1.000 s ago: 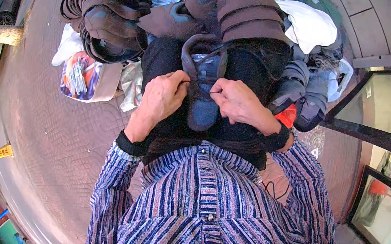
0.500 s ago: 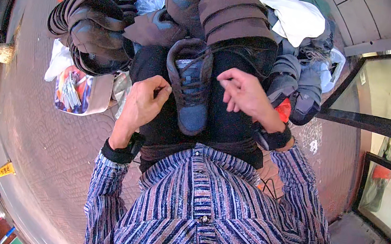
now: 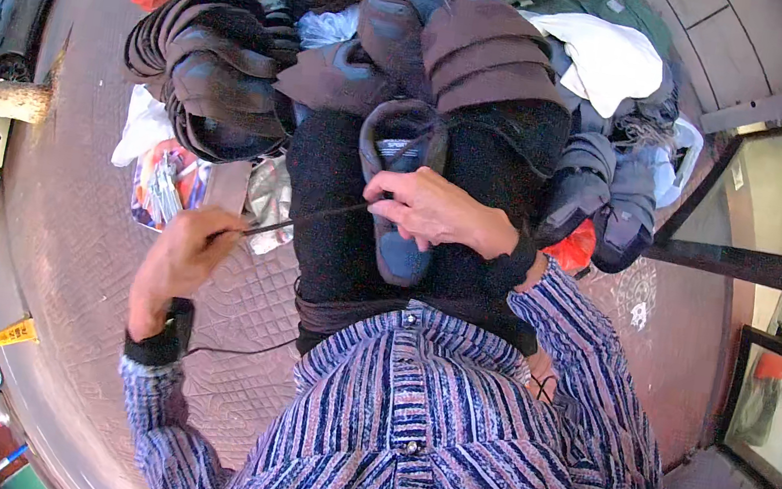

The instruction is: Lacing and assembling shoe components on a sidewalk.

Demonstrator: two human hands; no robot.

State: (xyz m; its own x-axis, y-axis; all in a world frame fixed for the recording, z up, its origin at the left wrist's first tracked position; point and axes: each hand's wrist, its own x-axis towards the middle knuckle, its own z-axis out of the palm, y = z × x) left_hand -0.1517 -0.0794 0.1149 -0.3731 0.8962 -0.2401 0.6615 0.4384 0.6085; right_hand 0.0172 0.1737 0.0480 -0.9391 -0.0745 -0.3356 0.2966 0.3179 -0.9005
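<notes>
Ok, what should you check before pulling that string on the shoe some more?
1. Left hand pinches the dark lace: ok.
2. Lace runs straight from the left hand to the shoe: ok.
3. Right hand rests on the shoe, steadying it: ok.
4. Shoe sits on the dark lap, toe toward the person: ok.
5. Lace threaded through every eyelet: cannot tell, the right hand covers them.
6. Lace clear of the pile of shoes behind: ok.

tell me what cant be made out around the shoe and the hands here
- Shoe, head view: its middle is hidden under the right hand.
- Lace, head view: its end vanishes inside the left hand, a closed fist.
- Pile of shoes, head view: top cut off by the picture's edge.
</notes>
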